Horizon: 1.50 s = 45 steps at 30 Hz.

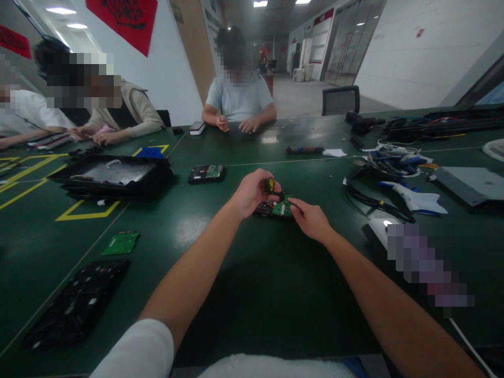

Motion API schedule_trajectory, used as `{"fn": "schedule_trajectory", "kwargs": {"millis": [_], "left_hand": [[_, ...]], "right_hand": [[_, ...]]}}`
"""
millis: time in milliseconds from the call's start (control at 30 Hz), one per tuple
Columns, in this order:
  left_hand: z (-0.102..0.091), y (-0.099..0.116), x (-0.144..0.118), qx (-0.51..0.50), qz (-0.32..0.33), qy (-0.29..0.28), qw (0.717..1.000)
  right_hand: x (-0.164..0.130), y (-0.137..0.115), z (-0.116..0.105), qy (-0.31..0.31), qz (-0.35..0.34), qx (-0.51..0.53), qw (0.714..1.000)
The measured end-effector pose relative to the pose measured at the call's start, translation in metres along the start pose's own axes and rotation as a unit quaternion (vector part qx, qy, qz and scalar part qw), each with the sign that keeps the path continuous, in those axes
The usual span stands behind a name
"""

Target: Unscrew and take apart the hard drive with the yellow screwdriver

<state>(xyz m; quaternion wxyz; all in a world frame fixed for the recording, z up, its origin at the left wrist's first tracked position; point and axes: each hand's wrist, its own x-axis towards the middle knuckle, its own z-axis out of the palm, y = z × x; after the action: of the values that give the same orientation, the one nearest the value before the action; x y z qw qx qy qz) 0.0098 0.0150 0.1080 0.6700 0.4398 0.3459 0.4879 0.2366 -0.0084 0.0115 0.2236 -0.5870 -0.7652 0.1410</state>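
Observation:
A hard drive [281,209] lies on the green table in front of me, its green circuit board facing up. My left hand [252,195] is closed around a screwdriver [269,185] with a black and yellow handle, held over the drive. The screwdriver's tip is too small and dark to make out. At the drive's right edge, my right hand [311,219] has its fingers curled and pressed together against it. Part of the drive is hidden behind my left hand.
Another hard drive [206,174] lies farther back. Left are black trays [114,173], a loose circuit board [121,243] and a black drive casing [79,299]. Cables [394,163], a glove [419,200] and a grey metal box [472,185] lie right. A person [239,97] sits opposite; others sit left.

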Motion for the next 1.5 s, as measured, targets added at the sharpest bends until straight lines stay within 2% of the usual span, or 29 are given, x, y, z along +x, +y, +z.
{"fn": "schedule_trajectory", "kwargs": {"millis": [200, 400, 533, 633, 733, 833, 1000, 1233, 1500], "left_hand": [[-0.007, 0.002, 0.002, 0.080, 0.052, 0.003, 0.995], [0.000, 0.002, -0.002, 0.039, 0.004, -0.021, 0.999], [0.001, 0.001, -0.001, 0.033, 0.012, -0.008, 0.999], [-0.001, 0.003, -0.001, 0.089, 0.041, -0.007, 0.995], [-0.003, 0.009, -0.003, 0.207, 0.072, 0.002, 0.976], [-0.007, 0.015, -0.005, 0.276, 0.060, 0.020, 0.959], [-0.009, 0.019, -0.007, 0.223, 0.002, -0.025, 0.974], [-0.009, 0.016, -0.006, 0.101, -0.074, -0.055, 0.991], [-0.007, 0.017, -0.009, 0.155, -0.041, -0.017, 0.987]], "right_hand": [[0.001, 0.000, -0.001, -0.007, 0.003, 0.003, 1.000], [0.001, 0.002, 0.001, -0.001, -0.002, 0.004, 1.000], [0.002, 0.003, 0.003, 0.000, -0.006, 0.006, 1.000], [0.002, 0.005, 0.005, 0.002, -0.007, 0.005, 1.000], [0.002, 0.005, 0.005, -0.005, -0.003, 0.008, 1.000], [0.002, 0.005, 0.004, -0.006, -0.002, 0.006, 1.000], [0.002, 0.000, 0.001, -0.007, 0.006, 0.001, 1.000], [0.001, -0.002, -0.002, -0.008, 0.011, -0.004, 1.000], [0.002, 0.000, 0.001, -0.009, 0.012, -0.001, 1.000]]}}
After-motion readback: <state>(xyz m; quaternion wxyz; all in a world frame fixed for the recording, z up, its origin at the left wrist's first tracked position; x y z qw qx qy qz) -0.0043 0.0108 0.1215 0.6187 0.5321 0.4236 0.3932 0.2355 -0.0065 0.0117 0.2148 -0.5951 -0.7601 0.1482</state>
